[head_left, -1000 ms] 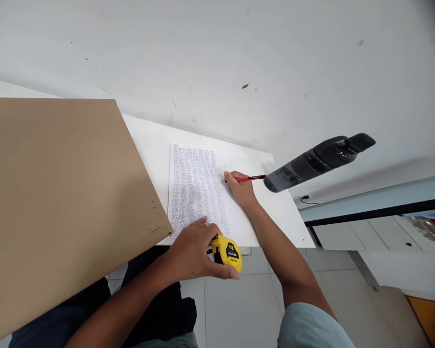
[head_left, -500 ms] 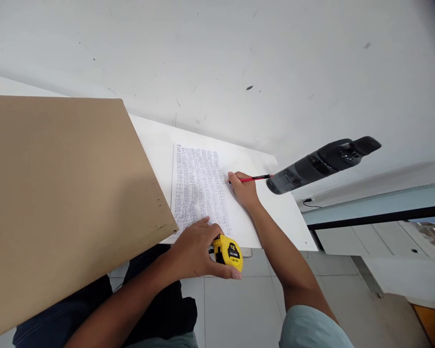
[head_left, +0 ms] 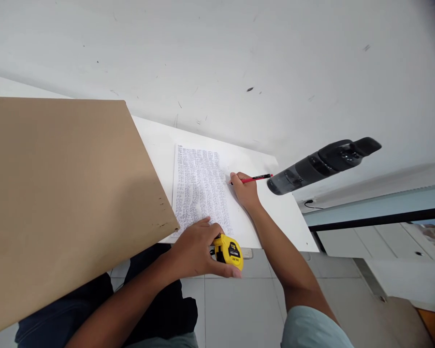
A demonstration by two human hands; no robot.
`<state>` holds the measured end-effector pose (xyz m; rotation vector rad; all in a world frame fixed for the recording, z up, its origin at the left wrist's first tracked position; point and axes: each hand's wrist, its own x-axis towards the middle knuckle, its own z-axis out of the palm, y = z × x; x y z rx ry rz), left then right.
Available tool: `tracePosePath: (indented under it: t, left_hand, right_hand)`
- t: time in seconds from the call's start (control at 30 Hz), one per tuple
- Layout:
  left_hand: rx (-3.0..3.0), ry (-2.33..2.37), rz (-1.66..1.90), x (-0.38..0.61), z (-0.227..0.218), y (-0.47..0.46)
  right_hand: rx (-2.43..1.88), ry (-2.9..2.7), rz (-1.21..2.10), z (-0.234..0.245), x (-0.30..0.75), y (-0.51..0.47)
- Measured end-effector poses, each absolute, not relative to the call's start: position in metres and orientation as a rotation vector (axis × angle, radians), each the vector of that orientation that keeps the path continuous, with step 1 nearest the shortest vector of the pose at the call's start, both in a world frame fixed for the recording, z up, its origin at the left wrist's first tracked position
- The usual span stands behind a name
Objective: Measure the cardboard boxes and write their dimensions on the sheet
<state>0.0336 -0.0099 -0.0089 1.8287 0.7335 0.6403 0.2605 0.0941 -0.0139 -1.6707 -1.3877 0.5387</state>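
My left hand [head_left: 199, 249] is closed round a yellow and black tape measure [head_left: 229, 252] at the table's front edge, its fingers resting by the lower part of a handwritten sheet. That sheet of paper [head_left: 199, 186] lies flat on the white table [head_left: 246, 162], covered in dense blue writing. My right hand [head_left: 245, 189] pinches a red and black pen [head_left: 255, 178], tip pointing down-left at the paper's right side. Whether the tip touches the paper, I cannot tell.
A large cardboard box [head_left: 68, 193] fills the left side and overhangs the table's front edge. A dark bottle [head_left: 313, 166] stands at the table's right end, against the white wall [head_left: 217, 58]. Grey floor tiles [head_left: 239, 309] show below.
Almost nothing differs. The right hand and pen have shifted very slightly to the right, while the left hand keeps the tape measure in the same spot.
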Motion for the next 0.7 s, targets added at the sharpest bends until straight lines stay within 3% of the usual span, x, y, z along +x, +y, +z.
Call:
tracePosePath:
  t: [0.33, 0.43, 0.57, 0.7]
  left_hand:
    - [1.909, 0.826, 0.648, 0.039, -0.015, -0.016]
    - [1.874, 0.833, 0.61, 0.035, -0.016, -0.017]
    - [1.768, 0.826, 0.568, 0.027, -0.012, -0.022]
    - [1.648, 0.72, 0.732, 0.013, -0.013, -0.054]
  right_hand:
    - [-1.668, -1.479, 0.422, -0.017, 0.261, 0.083]
    - [-1.756, -1.491, 0.202, -0.026, 0.265, 0.08]
    - [-1.559, -1.874, -0.057, -0.04, 0.266, 0.087]
    - [-1.483, -2.05, -0.051, -0.019, 0.252, 0.076]
